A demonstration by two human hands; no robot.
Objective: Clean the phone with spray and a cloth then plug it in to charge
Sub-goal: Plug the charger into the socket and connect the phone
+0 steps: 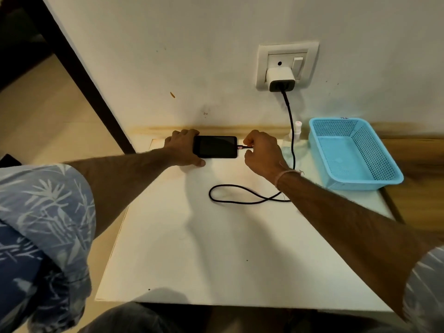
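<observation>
1. Holding the phone (215, 147) in place is the job of the left hand (183, 147). Its fingers curl over the far edge and its thumb hugs the near edge, so it grips the phone's left end. I think this stops the phone from sliding when the plug pushes on it.
2. The phone lies flat on the white table (216, 248), screen up and dark. It is a little above the middle of the frame, close to the wall.
3. The right hand (260, 153) is just to the right of the phone. Its thumb and first finger pinch the small plug at the end of the black cable (291, 121). The other fingers are curled in.
4. The plug touches the phone's right edge. I cannot tell if it is pushed all the way in.
5. The cable makes a loose loop on the table below the hands. Then it climbs to the white charger (280, 79) in the wall socket (310, 54) at the upper right. The loose loop means nothing tugs on the plug.
6. A spray bottle (298, 131) stands by the wall behind the right hand, partly hidden. A blue basket (365, 182) sits just to its right. Both look put aside, out of the way. No cloth shows.
7. My guess is that the cleaning is done and this is the last step. The plug needs a straight, gentle push.
</observation>
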